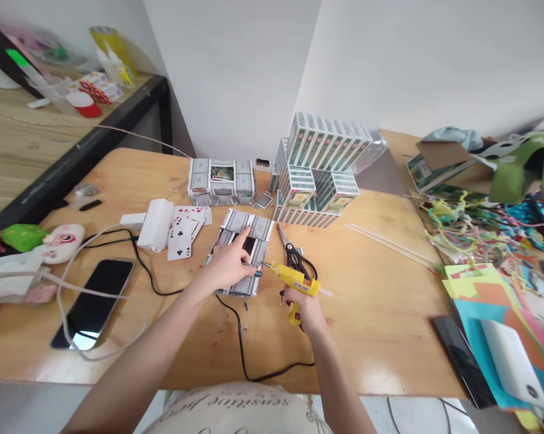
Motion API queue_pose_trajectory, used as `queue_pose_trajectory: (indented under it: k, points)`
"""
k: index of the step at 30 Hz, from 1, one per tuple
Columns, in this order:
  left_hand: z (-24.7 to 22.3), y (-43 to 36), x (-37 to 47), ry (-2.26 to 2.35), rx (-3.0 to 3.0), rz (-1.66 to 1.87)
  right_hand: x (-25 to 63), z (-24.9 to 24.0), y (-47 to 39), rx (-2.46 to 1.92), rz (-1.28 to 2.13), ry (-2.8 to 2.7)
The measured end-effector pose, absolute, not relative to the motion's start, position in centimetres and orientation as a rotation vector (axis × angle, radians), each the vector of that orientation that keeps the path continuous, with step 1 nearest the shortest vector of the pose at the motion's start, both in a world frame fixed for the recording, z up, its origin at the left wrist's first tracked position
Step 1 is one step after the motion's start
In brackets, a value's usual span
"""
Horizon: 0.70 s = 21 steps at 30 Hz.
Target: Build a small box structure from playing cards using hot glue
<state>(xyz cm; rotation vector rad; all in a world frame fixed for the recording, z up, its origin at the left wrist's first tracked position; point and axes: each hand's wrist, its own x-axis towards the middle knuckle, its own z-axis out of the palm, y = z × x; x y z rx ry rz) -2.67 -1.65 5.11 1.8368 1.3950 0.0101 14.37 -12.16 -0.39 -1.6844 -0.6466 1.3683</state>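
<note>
My right hand (301, 302) is wrapped round a yellow glue gun (299, 278), whose nozzle points left at the edge of a box covered in grey-patterned playing cards (261, 232). Over that box lies my left hand (230, 262), its index finger stretched forward and its other fingers bent near a dark opening in the top. Whether the left fingers pinch anything is hidden. Black-handled scissors (296, 256) lie just behind the glue gun. A second card-covered box (200, 175) stands farther back, and loose playing cards (180, 240) lie left of the nearer box.
Stacked card packs (328, 141) stand at the back. A phone (93, 304), a white power strip (155, 225) and cables lie left. Glue sticks (387, 244), coloured paper (475, 289) and a tangle of yarn (470, 229) are at right. A black cord (241, 337) runs near the front.
</note>
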Motion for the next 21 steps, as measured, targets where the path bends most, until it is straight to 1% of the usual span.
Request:
queue_pose_trajectory:
  k: [10, 21]
  points:
    - [4.9, -1.7, -2.7, 1.383, 1.829, 0.038, 14.8, -1.9, -12.6, -1.674, 1.38, -0.633]
    - [4.8, -1.6, -2.7, 1.384, 1.84, 0.037, 15.3, -1.2, -12.7, -1.697, 1.404, -0.694]
